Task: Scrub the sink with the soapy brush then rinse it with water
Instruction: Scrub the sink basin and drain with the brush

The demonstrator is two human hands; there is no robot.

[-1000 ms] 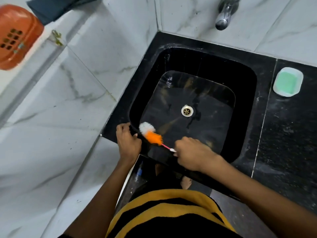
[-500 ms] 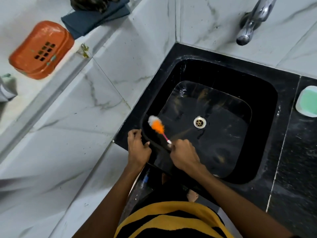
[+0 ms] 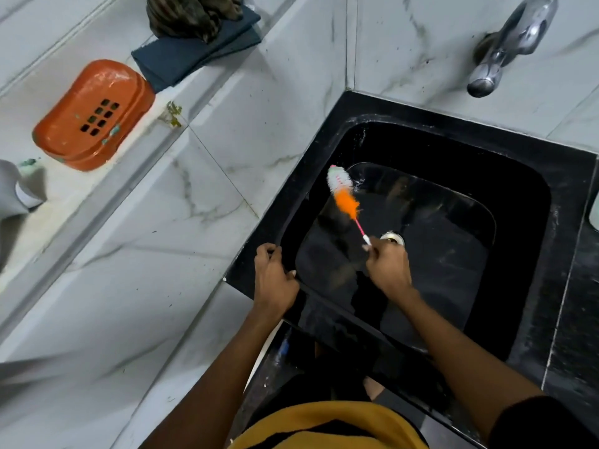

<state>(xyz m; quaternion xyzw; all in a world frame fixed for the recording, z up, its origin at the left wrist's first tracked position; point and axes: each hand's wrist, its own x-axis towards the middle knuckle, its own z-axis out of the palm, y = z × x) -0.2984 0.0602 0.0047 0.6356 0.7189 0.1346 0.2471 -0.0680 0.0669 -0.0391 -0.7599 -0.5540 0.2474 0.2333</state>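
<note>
Your right hand [image 3: 387, 270], fingers curled round the brush [image 3: 345, 197] handle, has its long axis running up and left to the sink [image 3: 525, 202] basin's far-left wall, while your left hand [image 3: 274, 281] grips the near-left rim
</note>
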